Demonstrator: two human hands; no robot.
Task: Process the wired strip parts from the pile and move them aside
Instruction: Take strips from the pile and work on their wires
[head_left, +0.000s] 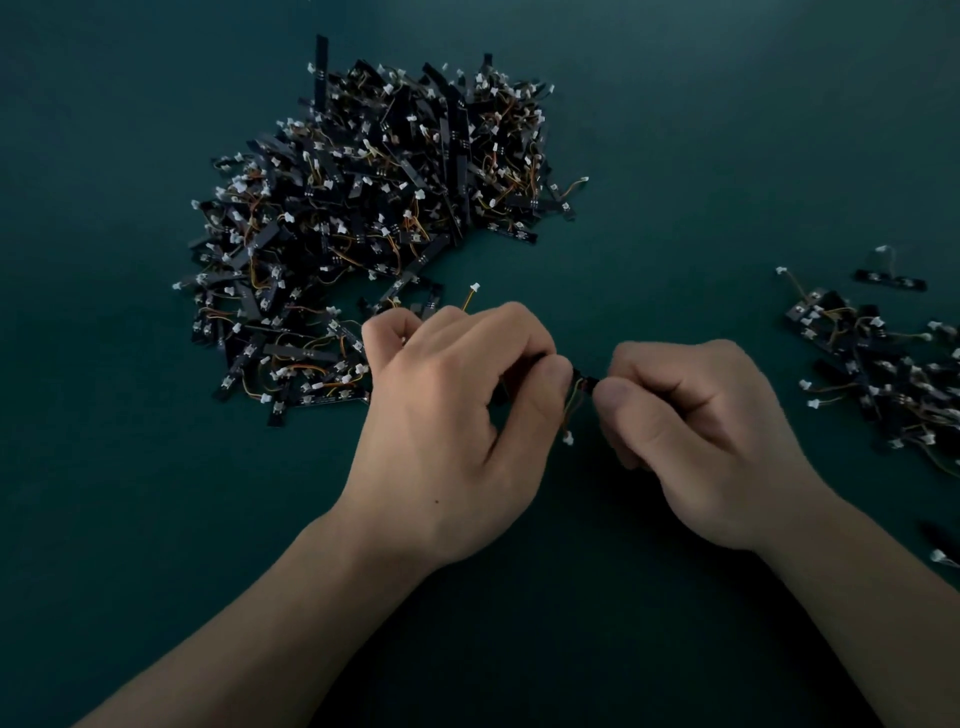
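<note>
A big pile (374, 208) of black strip parts with thin orange wires and white connectors lies at the upper left of the dark green table. In front of it, my left hand (452, 415) and my right hand (696, 436) pinch the two ends of one black strip part (583, 378) between thumb and fingers. Its wire hangs down between the hands to a white connector (568, 439). Most of the strip is hidden by the fingers. Another wire with a white connector (474, 287) sticks up behind my left hand.
A smaller, looser heap of the same wired strips (878, 364) lies at the right edge. One more part (940, 551) shows at the lower right edge. Bare green table surface (675, 182) lies between the two heaps.
</note>
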